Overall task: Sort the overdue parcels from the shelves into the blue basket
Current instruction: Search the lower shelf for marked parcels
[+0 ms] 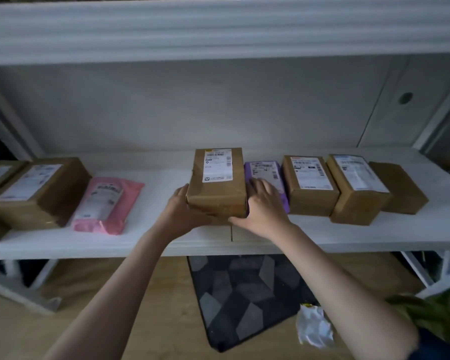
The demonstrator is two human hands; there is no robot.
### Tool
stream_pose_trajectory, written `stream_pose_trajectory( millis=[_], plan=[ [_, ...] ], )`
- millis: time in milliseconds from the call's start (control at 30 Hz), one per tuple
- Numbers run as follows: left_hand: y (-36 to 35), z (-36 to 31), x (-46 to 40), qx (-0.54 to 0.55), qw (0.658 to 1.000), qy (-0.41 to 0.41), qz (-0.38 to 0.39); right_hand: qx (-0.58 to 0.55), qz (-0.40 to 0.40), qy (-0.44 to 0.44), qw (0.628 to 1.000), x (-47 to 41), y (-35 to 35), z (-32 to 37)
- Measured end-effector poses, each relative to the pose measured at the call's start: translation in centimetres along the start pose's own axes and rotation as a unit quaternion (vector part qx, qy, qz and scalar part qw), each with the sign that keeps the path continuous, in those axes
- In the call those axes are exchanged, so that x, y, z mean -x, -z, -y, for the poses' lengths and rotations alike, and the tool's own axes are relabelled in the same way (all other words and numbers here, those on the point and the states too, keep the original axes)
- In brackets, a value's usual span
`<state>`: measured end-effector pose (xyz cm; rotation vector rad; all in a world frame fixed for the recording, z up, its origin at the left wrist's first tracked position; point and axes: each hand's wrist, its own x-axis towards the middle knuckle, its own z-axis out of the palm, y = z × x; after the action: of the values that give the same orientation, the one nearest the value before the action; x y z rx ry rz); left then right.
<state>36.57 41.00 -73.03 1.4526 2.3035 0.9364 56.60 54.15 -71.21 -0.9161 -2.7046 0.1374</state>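
A brown cardboard parcel [217, 188] with a white label lies on the white shelf [166, 245], at its middle near the front. My left hand [178, 211] holds its left side and near bottom edge. My right hand [263, 206] grips its right side, thumb under the near bottom corner and fingers spread back over a purple mailer [268, 172] beside it. A pink mailer [107, 203] and several other brown boxes lie along the same shelf. The blue basket is not in view.
Two brown boxes [34, 190] sit at the shelf's left end and three [309, 185] to the right of the purple mailer. Another shelf board [218, 32] hangs close above. Below, a dark patterned mat [244, 294] and a crumpled white bag [315, 326] lie on the wooden floor.
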Motion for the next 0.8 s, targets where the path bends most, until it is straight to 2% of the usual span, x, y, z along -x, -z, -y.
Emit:
stream_pose_trajectory(
  millis=[133,300,400,467,667,800],
  plan=[
    [0.3,-1.9,1.0,0.032,0.999,0.010,-0.021,-0.012,-0.031,0.008,0.999,0.0,-0.7,-0.2],
    [-0.4,-3.7,2.4,0.055,0.996,-0.019,-0.068,-0.039,-0.072,0.012,0.997,0.5,-2.0,-0.9],
    [-0.4,-4.8,3.4,0.027,0.995,-0.028,-0.091,-0.069,-0.085,0.022,0.994,1.5,-2.3,-1.1],
    [-0.2,-5.2,4.1,-0.006,0.990,-0.064,-0.128,-0.100,-0.102,0.038,0.989,2.1,-1.7,-1.3],
    [-1.0,-6.0,9.1,-0.012,0.965,-0.106,-0.238,-0.172,-0.256,0.106,0.945,5.8,0.4,-0.2],
    [-1.6,-6.6,11.2,-0.026,0.958,-0.120,-0.258,-0.185,-0.277,0.119,0.935,7.8,0.4,0.5]
  ],
)
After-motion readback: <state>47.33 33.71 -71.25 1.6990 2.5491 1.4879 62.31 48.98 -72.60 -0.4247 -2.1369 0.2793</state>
